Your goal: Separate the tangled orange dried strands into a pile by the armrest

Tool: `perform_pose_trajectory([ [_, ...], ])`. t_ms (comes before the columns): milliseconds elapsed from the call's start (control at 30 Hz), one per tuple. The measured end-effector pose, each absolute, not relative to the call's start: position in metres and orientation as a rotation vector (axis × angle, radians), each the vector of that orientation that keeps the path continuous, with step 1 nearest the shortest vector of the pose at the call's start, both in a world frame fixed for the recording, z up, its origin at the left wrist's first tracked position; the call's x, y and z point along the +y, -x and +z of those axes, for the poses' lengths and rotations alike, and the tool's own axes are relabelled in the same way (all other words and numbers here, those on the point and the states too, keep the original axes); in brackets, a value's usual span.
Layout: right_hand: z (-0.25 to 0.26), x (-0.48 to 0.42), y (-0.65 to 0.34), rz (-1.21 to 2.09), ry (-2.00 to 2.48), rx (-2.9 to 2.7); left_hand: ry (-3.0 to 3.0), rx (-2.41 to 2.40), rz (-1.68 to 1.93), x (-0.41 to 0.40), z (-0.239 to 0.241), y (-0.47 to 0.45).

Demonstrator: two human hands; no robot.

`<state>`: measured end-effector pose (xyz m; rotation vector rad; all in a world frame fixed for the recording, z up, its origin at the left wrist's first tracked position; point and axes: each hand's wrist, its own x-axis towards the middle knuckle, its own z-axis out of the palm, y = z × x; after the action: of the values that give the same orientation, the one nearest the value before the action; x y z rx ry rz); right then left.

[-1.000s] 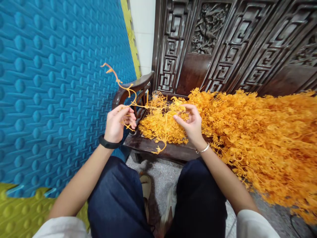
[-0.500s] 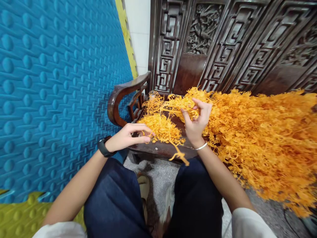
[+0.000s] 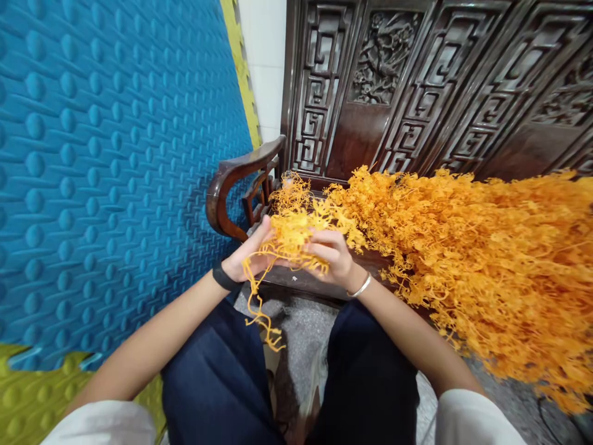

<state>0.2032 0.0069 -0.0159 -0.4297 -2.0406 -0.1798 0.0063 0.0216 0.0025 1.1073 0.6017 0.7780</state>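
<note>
Both hands meet at the front edge of a dark carved wooden bench (image 3: pixel 231 179). My left hand (image 3: pixel 250 256) and my right hand (image 3: pixel 331 256) are closed around a small clump of orange plastic strands (image 3: pixel 291 238), held between them. A loose tail of strands (image 3: pixel 259 309) hangs down from the clump toward my knees. A black band is on my left wrist and a silver bangle on my right. A very large heap of the same orange strands (image 3: pixel 472 253) covers the bench seat to the right.
A blue studded foam mat (image 3: pixel 106 167) stands as a wall on the left, with a yellow-green mat (image 3: pixel 28 402) below it. The bench's carved back (image 3: pixel 417 80) rises behind. My dark-trousered knees (image 3: pixel 217 377) and a speckled grey floor (image 3: pixel 301 334) lie below.
My right hand came down from the heap and my left hand rose, both now closing together on one small clump. The loose tail now hangs lower, over my left knee.
</note>
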Motion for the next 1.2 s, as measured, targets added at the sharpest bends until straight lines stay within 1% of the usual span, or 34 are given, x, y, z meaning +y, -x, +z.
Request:
perform_pose_trajectory([
  [67,-0.012,0.006,-0.198,-0.135,0.338,-2.098,-1.079,0.63,0.945,0.018,0.001,-0.011],
  [167,-0.009,0.006,-0.201,-0.021,0.352,-2.067,-1.069,0.672,1.119,0.014,0.002,-0.014],
  [367,-0.014,0.009,-0.211,0.252,0.63,-1.79,-1.045,0.79,1.411,0.02,0.005,-0.012],
  [467,-0.011,0.012,-0.211,0.349,0.689,-1.69,-1.016,0.837,1.526,0.03,0.002,-0.01],
  [633,-0.005,0.023,-0.216,0.29,0.794,-1.447,-1.184,0.9,1.706,0.042,-0.006,-0.009],
  [733,-0.007,0.031,-0.22,0.297,0.822,-1.39,-1.277,0.889,1.728,0.041,-0.006,-0.009],
  [867,-0.008,0.035,-0.218,0.466,0.824,-1.454,-1.218,0.858,1.721,0.036,-0.002,-0.008],
  [1000,-0.004,0.024,-0.213,0.441,0.79,-1.57,-1.321,0.845,1.756,0.036,-0.004,-0.008],
  [1133,-0.001,0.01,-0.205,0.529,0.737,-1.902,-1.35,0.854,1.773,0.037,-0.008,-0.008],
  [1200,-0.002,0.007,-0.199,0.498,0.761,-2.053,-1.347,0.863,1.782,0.037,-0.009,-0.008],
])
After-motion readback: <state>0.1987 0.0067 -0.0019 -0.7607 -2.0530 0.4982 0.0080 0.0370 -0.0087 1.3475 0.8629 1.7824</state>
